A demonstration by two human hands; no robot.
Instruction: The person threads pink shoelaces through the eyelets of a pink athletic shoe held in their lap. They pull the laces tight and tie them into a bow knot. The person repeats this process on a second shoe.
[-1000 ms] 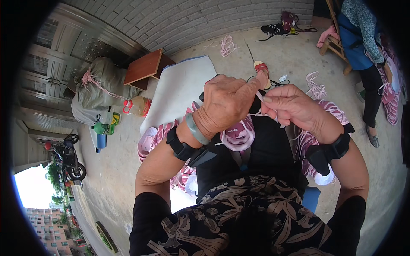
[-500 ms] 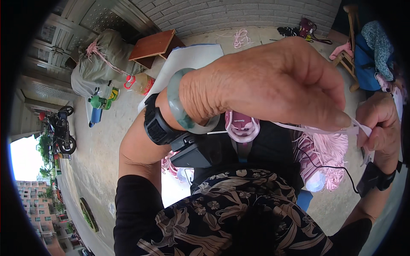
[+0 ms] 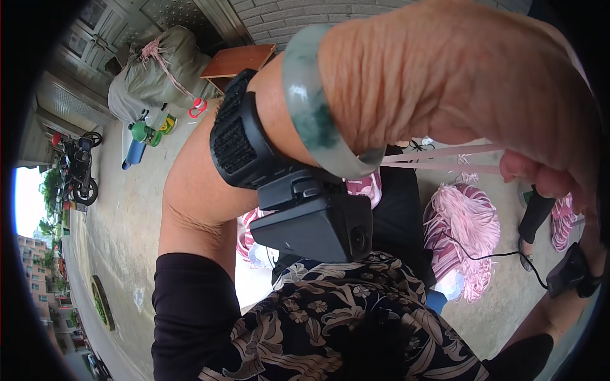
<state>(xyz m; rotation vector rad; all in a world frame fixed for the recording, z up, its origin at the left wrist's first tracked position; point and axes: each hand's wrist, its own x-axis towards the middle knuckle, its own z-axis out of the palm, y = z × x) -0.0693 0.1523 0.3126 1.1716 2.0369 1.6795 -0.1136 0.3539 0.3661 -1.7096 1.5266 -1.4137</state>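
My left hand [image 3: 470, 76], with a green-and-white bangle at its wrist, reaches far across to the upper right. It is curled, and its fingertips are mostly hidden. Two strands of a pale pink shoelace [image 3: 445, 166] run taut from a pink-and-maroon sneaker [image 3: 365, 190] in my lap to beneath this hand. Under it, curled fingers that seem to be my right hand [image 3: 549, 180] close where the lower strand ends. The rest of the right hand is mostly covered. Most of the sneaker is hidden behind my left wrist and its strapped black camera [image 3: 318, 222].
A large bundle of pink laces [image 3: 467, 219] lies right of my lap, crossed by a black cable [image 3: 502, 256]. Another person's leg [image 3: 537, 219] stands at the right beside a pink shoe [image 3: 562, 222]. At the left are a tied sack [image 3: 168, 66], a green-capped bottle [image 3: 145, 133] and a brown wooden stool [image 3: 238, 61].
My left hand has moved up and right, nearer the camera, and now covers much of the right hand. The lace strands stretch longer from the sneaker. Another person's leg has come into view at the right.
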